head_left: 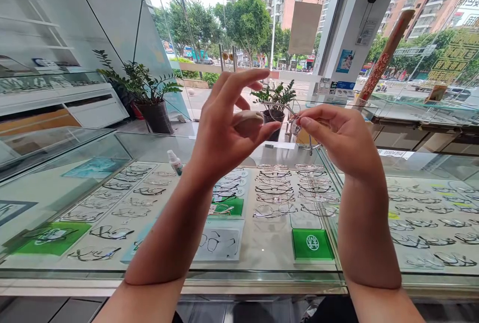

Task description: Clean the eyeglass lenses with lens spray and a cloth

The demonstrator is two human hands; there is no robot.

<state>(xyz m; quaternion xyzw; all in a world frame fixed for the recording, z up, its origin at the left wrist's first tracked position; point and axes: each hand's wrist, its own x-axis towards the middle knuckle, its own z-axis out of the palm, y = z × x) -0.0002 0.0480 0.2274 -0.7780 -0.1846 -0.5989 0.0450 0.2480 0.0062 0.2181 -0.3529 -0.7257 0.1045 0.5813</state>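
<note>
Both of my hands are raised above the glass counter. Pinched between the thumb and fingers of my right hand point(333, 136) is a pair of thin-rimmed eyeglasses point(294, 119), with one temple hanging below the fingers. My left hand point(228, 126) is at the other side of the eyeglasses, its thumb and forefinger apart near a lens. A greyish-beige rounded thing point(249, 124) is held in that palm by the curled fingers. It may be a folded cloth, but I cannot tell.
Under the glass counter point(262, 278) lie rows of eyeglasses point(275, 188) and a green display block point(312, 244). A small white spray bottle point(174, 162) stands behind my left forearm. Potted plants point(159, 116) and a glass front with a street outside are farther back.
</note>
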